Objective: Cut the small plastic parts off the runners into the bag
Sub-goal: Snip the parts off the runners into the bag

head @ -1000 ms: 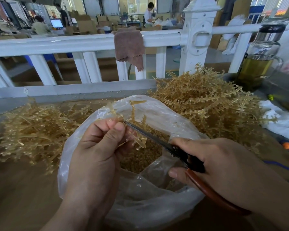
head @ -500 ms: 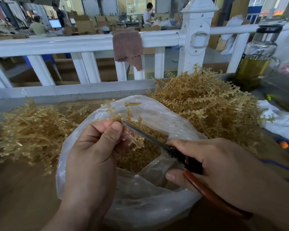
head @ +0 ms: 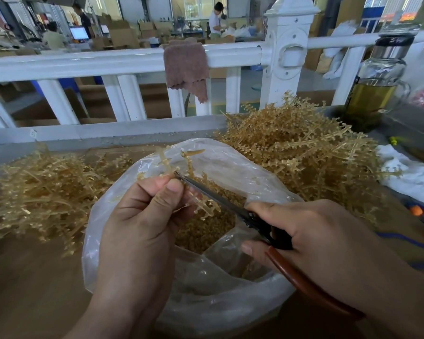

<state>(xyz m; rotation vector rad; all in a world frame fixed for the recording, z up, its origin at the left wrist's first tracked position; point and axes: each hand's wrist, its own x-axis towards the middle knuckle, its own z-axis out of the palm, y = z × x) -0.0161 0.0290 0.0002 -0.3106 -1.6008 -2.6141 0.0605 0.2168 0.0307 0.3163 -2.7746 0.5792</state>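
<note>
Our left hand (head: 142, 223) pinches a runner (head: 207, 206) between thumb and fingers, over the open mouth of the bag (head: 233, 165). Our right hand (head: 316, 241) grips the scissors (head: 220, 203), whose tip meets the runner just beside the left thumb. Cut parts (head: 206, 236) lie in the bag below both hands. The left heap (head: 42, 187) and right heap (head: 299, 148) of runners flank the bag.

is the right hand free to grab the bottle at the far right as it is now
Probably not yet: the right hand grips the scissors, so its fingers are taken. The way to the bottle looks open, past the runner pile.
</note>
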